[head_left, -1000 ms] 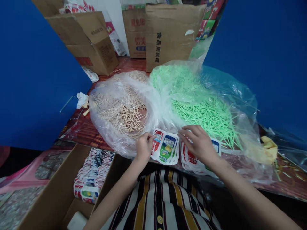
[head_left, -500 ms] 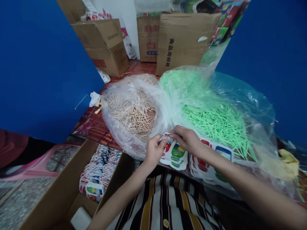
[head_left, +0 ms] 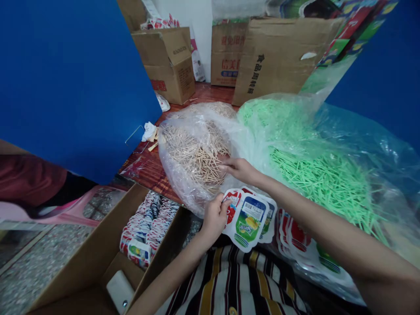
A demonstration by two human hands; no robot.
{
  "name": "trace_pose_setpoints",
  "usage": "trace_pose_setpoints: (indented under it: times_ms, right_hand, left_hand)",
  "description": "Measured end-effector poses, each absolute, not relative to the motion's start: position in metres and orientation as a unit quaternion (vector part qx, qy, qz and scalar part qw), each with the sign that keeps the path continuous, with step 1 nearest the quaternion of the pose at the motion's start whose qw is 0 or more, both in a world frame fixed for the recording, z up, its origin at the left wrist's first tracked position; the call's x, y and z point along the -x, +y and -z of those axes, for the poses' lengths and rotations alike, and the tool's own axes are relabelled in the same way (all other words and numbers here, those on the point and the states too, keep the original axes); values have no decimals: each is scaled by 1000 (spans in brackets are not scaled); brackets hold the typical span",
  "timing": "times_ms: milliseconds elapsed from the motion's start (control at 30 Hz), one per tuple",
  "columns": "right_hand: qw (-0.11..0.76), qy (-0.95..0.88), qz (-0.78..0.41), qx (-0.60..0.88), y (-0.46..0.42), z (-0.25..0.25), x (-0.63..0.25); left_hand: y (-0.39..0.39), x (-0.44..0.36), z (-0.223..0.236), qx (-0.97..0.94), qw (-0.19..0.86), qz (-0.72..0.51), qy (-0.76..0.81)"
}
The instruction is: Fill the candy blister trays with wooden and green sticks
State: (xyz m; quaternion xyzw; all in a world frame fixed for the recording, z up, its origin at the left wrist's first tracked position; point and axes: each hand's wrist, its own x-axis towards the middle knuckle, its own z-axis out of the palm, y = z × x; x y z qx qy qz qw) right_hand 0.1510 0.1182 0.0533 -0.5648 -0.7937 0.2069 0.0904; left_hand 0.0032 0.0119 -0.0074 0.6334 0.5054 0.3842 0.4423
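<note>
In the head view my left hand [head_left: 215, 218] is closed on the edge of several flat, bottle-shaped printed packets. A green-and-blue Sprite packet [head_left: 250, 222] lies on top, with a red one [head_left: 232, 201] partly behind it. My right hand [head_left: 241, 169] reaches to the edge of a pile of thin wooden sticks [head_left: 206, 166] in a clear plastic bag. Its fingertips are close together at the sticks; whether they pinch one is too small to tell. Beneath my right forearm lies a stack of more printed packets [head_left: 297, 236].
Bright green sticks [head_left: 328, 188] fill a second clear bag at the right. An open carton [head_left: 82, 249] at lower left holds rows of packets [head_left: 144, 232] and a white object [head_left: 120, 288]. Cardboard boxes [head_left: 285, 57] stand at the back, between blue panels [head_left: 75, 78]. Another person's sleeve [head_left: 29, 177] shows at left.
My right hand has left the packets and moved up and left to the wooden sticks. My left hand keeps hold of the packets, now fanned out. The whole view has shifted.
</note>
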Motion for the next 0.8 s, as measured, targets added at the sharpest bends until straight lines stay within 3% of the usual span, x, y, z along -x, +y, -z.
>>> trace_pose_setpoints:
  times_ms: [233, 800]
  right_hand:
    - [-14, -765, -138, 629, 185, -9, -101]
    - [-145, -842, -140, 501, 171, -14, -92]
  left_hand:
    - [8, 8, 2, -672, 372, -339, 542]
    - [10, 9, 10, -604, 471, -381, 517]
